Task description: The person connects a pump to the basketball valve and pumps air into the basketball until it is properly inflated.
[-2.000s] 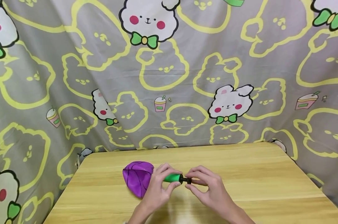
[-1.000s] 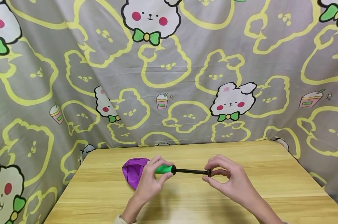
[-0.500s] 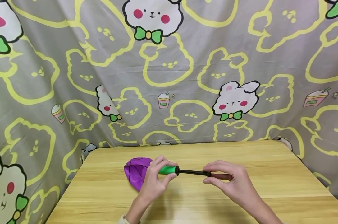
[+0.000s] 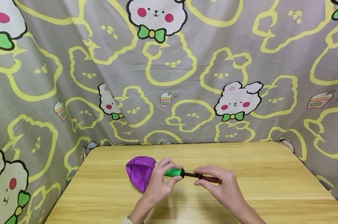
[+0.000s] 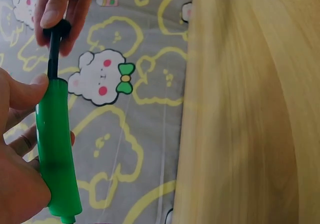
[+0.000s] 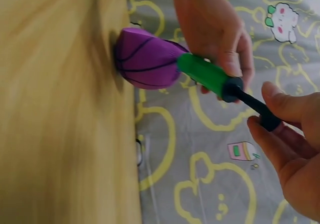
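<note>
Over one desk (image 4: pixel 269 189), the head and right wrist views clearly show one creased purple ball (image 4: pixel 139 171). Of my two hands, the left hand (image 4: pixel 159 181) curls round one green pump (image 5: pixel 56 144), its far end at the ball, while the right hand (image 4: pixel 224 183) pinches one black rod (image 4: pixel 191 175) by its end knob (image 6: pixel 270 122); only the left wrist view bares the pump's narrow tip (image 5: pixel 68 219).

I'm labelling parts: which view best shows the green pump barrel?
Left wrist: the green pump barrel appears large, nozzle included. Head shows only one end; right wrist shows it smaller, nozzle unseen.
</note>
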The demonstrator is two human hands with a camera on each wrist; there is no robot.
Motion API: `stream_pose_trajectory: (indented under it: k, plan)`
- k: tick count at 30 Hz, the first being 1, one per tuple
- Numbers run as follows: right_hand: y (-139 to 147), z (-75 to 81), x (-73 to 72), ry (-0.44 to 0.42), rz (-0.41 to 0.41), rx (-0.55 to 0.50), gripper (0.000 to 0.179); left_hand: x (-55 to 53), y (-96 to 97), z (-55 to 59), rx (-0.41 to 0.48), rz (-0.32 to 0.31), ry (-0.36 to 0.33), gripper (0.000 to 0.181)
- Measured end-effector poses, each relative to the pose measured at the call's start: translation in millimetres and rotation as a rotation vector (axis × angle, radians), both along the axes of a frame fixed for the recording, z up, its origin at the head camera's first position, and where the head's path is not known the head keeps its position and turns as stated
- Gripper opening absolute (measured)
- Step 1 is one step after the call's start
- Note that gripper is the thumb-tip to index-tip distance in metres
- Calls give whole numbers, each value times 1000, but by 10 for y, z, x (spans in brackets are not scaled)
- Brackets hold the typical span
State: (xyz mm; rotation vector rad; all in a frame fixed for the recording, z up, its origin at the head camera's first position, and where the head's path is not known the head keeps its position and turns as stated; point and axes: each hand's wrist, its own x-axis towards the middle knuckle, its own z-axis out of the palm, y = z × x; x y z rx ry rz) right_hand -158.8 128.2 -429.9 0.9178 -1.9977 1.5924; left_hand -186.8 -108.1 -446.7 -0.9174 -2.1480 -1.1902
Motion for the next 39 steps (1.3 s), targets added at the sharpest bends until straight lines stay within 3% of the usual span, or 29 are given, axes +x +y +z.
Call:
stream_pose_trajectory:
  k: [8,14,18,25,31,39]
  plan:
    - [-137,-156,-37,81,-52,-22,34,27,82,-37,3,-23,39,24]
    - [-189,-193,-30,56,-66,2,31,48,102,-66,-9,-13,26,25]
    - [-178,-144,-11,23,-38,29,28,53,83,-54,-20,-6,-20,24]
    - [-53,-15,23,15,-31,95,26,51,132,-59,-2,-56,-33,24]
    - [76,102,58,14,-42,124,29,36,106,-44,9,-21,-89,26]
    - [211,264,82,41,-58,147,31,10,12,-23,40,1,-36,26]
